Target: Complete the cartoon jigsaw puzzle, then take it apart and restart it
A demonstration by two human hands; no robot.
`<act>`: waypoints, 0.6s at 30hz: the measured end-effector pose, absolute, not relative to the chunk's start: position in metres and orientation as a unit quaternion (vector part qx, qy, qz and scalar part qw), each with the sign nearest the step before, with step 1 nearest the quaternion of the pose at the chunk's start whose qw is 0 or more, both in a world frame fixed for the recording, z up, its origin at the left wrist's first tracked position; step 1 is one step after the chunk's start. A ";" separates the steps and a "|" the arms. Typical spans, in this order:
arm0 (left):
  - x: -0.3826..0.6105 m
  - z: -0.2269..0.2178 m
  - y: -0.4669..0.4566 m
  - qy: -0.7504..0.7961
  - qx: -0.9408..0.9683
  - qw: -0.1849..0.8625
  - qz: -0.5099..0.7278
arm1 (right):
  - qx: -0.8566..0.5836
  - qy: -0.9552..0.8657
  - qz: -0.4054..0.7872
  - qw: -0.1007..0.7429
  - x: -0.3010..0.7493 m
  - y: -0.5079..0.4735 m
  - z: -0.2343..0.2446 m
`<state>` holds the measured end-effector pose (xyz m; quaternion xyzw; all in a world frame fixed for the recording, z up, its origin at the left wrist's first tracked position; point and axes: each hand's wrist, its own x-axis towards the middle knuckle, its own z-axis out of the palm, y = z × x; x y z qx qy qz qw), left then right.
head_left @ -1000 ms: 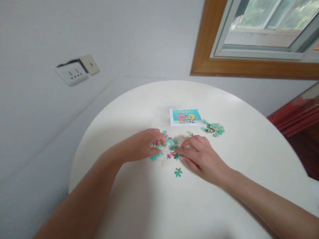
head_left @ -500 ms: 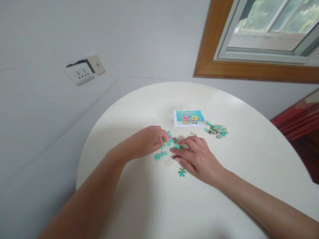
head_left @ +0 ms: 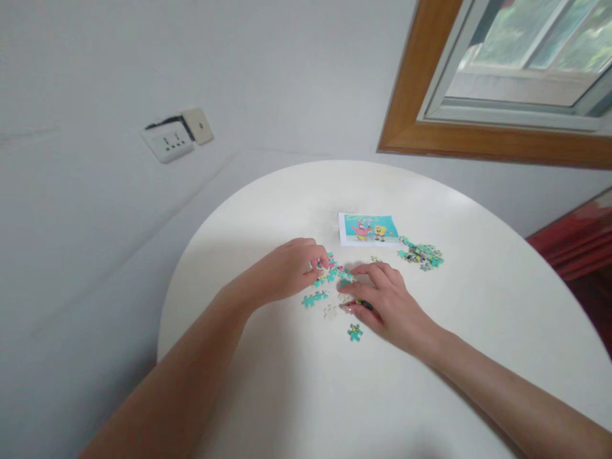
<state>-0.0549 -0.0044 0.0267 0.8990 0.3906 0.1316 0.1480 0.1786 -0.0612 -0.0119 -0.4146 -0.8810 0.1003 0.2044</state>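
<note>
My left hand [head_left: 299, 266] is at the left edge of a partly joined jigsaw patch [head_left: 331, 275], its fingers curled and its thumb and forefinger around a small piece, mostly hidden. My right hand [head_left: 385, 298] rests over the patch's right side, thumb and fingertips bent down around a dark and pink puzzle piece [head_left: 364, 304]. Just below my left fingers lies a short joined strip of teal pieces [head_left: 314, 298]. Pale pieces [head_left: 330, 311] sit left of my right thumb, and a single teal-and-yellow piece [head_left: 354, 332] is nearer me.
A picture card [head_left: 368, 229] of two cartoon characters lies behind my hands. To its right is a heap of loose puzzle pieces [head_left: 422, 255]. The round white table [head_left: 296, 395] meets a wall with a socket [head_left: 168, 141]; a wood-framed window [head_left: 478, 137] is at upper right.
The view has shifted slightly, moving everything a little right. My left fingers have loosened a little from their tight curl. My right fingertips have drawn slightly right, along with the dark and pink piece.
</note>
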 end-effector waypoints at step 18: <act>-0.053 0.039 -0.015 0.329 0.908 0.253 0.057 | -0.449 -0.825 0.141 0.314 0.185 -0.048 -0.016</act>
